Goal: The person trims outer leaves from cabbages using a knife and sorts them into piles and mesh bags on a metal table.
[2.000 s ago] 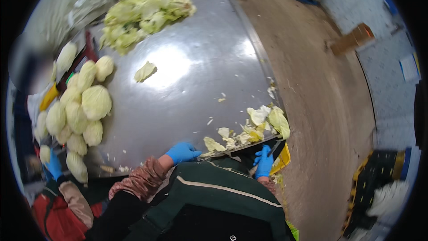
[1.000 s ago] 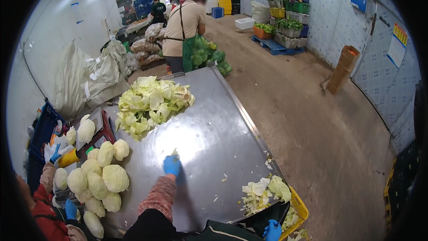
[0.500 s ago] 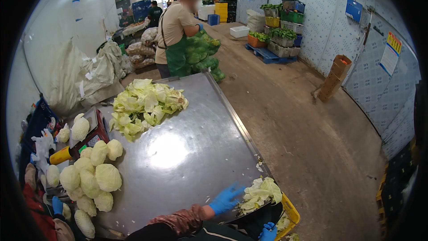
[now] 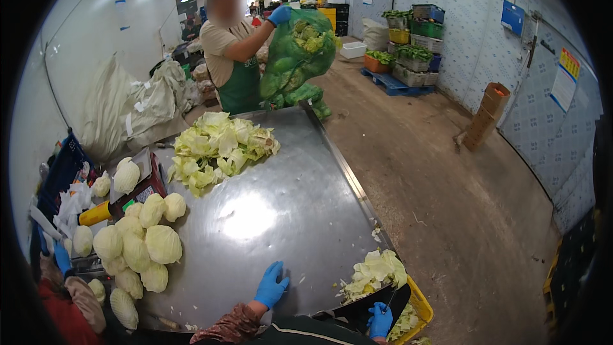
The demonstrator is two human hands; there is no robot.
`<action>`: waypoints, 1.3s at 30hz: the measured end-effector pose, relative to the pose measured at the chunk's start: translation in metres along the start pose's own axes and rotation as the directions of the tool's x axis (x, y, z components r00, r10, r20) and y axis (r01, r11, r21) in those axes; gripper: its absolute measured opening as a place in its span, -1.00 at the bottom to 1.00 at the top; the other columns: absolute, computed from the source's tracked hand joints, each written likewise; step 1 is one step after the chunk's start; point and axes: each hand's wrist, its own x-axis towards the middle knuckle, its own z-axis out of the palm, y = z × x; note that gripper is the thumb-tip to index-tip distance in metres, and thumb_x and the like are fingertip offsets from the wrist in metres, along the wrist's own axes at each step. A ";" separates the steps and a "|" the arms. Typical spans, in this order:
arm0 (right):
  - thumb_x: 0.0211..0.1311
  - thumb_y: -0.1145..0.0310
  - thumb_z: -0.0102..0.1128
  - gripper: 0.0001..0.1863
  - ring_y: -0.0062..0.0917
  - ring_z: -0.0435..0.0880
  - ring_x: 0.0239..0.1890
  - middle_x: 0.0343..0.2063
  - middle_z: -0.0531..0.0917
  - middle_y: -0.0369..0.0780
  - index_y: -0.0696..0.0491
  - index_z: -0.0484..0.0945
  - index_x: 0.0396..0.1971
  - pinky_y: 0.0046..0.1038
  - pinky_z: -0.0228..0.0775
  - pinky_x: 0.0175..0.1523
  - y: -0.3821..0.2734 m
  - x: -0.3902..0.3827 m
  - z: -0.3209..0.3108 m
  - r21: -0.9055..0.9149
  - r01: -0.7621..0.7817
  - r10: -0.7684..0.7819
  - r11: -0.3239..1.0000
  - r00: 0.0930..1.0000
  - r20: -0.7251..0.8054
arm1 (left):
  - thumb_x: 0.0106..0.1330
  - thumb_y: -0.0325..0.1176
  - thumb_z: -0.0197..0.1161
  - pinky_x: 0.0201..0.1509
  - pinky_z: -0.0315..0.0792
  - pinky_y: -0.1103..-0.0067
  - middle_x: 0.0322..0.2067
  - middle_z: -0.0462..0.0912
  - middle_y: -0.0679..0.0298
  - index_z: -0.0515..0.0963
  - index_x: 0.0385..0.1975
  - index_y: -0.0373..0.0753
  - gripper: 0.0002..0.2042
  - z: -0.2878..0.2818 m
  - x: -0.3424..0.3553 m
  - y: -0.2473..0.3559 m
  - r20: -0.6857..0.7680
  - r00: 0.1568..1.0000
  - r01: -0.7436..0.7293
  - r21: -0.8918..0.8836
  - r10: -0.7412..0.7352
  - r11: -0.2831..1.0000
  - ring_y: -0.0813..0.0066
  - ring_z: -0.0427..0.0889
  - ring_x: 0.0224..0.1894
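My left hand (image 4: 272, 285), in a blue glove, rests over the metal table near its front edge, fingers apart and nothing in it. In its blue glove, my right hand (image 4: 380, 321) is closed at the lower right on a slim knife (image 4: 391, 298), only partly visible. Beside it, pale green cabbage leaves (image 4: 377, 273) lie heaped on the table corner. A yellow crate (image 4: 419, 303) below that corner holds more leaves. Several trimmed cabbages (image 4: 135, 249) are piled at the left, and loose outer leaves (image 4: 220, 147) form a heap at the far end.
Across the table a co-worker (image 4: 233, 51) lifts a green net sack (image 4: 297, 54) of cabbages. Another person's gloved hand (image 4: 62, 257) is at the left edge. A scale (image 4: 143, 182) stands behind the cabbages. Stacked vegetable crates (image 4: 415, 41) and a tall cardboard box (image 4: 486, 117) line the right wall.
My left hand has moved left, away from the leaves at the corner. The co-worker has turned and raised the net sack. My right hand stays near the crate.
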 end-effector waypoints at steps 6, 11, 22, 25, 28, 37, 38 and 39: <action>0.34 0.30 0.15 -0.87 -0.70 0.29 -0.81 -0.52 0.62 -0.25 0.01 0.49 -0.21 -0.60 0.09 -0.73 -0.010 -0.003 0.010 0.021 0.048 -0.048 0.999 0.998 0.027 | 0.24 -0.39 0.30 0.19 0.36 0.44 0.23 0.30 0.08 0.20 0.32 -0.31 -0.36 -0.027 0.021 0.004 -0.321 0.947 -0.023 -0.096 -0.009 0.995 0.24 0.42 0.09; 0.35 0.32 0.13 -0.88 -0.72 0.29 -0.82 -0.52 0.62 -0.25 0.01 0.50 -0.21 -0.62 0.10 -0.74 -0.003 0.000 -0.002 0.026 0.064 -0.063 0.998 0.998 -0.028 | 0.39 -0.43 0.13 0.30 0.23 0.42 0.30 0.21 0.05 0.11 0.37 -0.34 -0.43 -0.105 0.059 0.011 -0.761 0.648 -0.060 0.006 0.043 0.998 0.23 0.35 0.16; 0.34 0.31 0.15 -0.86 -0.70 0.31 -0.85 -0.52 0.63 -0.22 0.03 0.52 -0.20 -0.62 0.11 -0.79 0.001 0.002 -0.010 0.065 0.127 -0.125 0.990 0.991 -0.038 | 0.48 0.00 -0.03 0.36 0.18 0.43 0.25 0.36 -0.05 0.25 0.27 -0.50 -0.37 -0.201 0.138 -0.034 -0.648 0.750 0.040 -0.153 -0.131 0.987 0.19 0.33 0.30; 0.34 0.31 0.15 -0.85 -0.73 0.31 -0.83 -0.51 0.63 -0.24 0.04 0.53 -0.18 -0.66 0.09 -0.76 -0.016 -0.008 0.019 0.050 0.141 -0.144 0.989 0.988 0.055 | 0.42 0.11 -0.01 0.33 0.22 0.46 0.19 0.45 -0.10 0.34 0.23 -0.45 -0.32 -0.250 0.145 -0.113 -0.581 0.804 0.225 0.100 -0.127 0.969 0.18 0.41 0.25; 0.33 0.38 0.16 -0.85 -0.79 0.27 -0.79 -0.50 0.62 -0.28 0.04 0.54 -0.14 -0.69 0.07 -0.71 -0.060 -0.019 0.024 0.039 0.220 -0.222 0.975 0.971 0.085 | 0.31 0.24 0.06 0.28 0.28 0.41 0.22 0.38 -0.15 0.33 0.26 -0.38 -0.23 -0.179 0.168 -0.069 -0.567 0.798 0.407 0.260 -0.203 0.875 0.13 0.42 0.20; 0.31 0.42 0.15 -0.56 -0.76 0.53 -0.39 -0.01 0.60 -0.31 0.06 0.42 0.19 -0.66 0.44 -0.43 -0.161 -0.015 0.180 -0.037 0.356 -0.271 0.934 0.771 0.576 | 0.24 0.27 0.13 0.07 0.38 0.48 -0.09 0.62 0.10 0.53 0.05 -0.37 -0.28 -0.252 0.212 -0.122 -0.403 0.814 0.423 -0.083 -0.418 0.902 0.33 0.54 -0.12; 0.31 0.41 0.15 -0.51 -0.75 0.54 -0.36 0.07 0.57 -0.29 0.06 0.38 0.24 -0.65 0.45 -0.43 -0.165 -0.012 0.202 -0.015 0.339 -0.254 0.941 0.733 0.631 | 0.25 0.24 0.13 0.09 0.38 0.49 -0.04 0.61 0.12 0.52 0.07 -0.36 -0.30 -0.254 0.209 -0.134 -0.399 0.810 0.392 -0.175 -0.429 0.903 0.33 0.55 -0.08; 0.31 0.41 0.15 -0.50 -0.74 0.55 -0.33 0.11 0.54 -0.28 0.07 0.36 0.25 -0.64 0.46 -0.43 -0.167 -0.005 0.219 -0.026 0.349 -0.245 0.937 0.708 0.662 | 0.27 0.21 0.13 0.11 0.37 0.50 0.00 0.60 0.15 0.51 0.08 -0.35 -0.32 -0.246 0.212 -0.136 -0.377 0.817 0.352 -0.271 -0.435 0.896 0.33 0.55 -0.04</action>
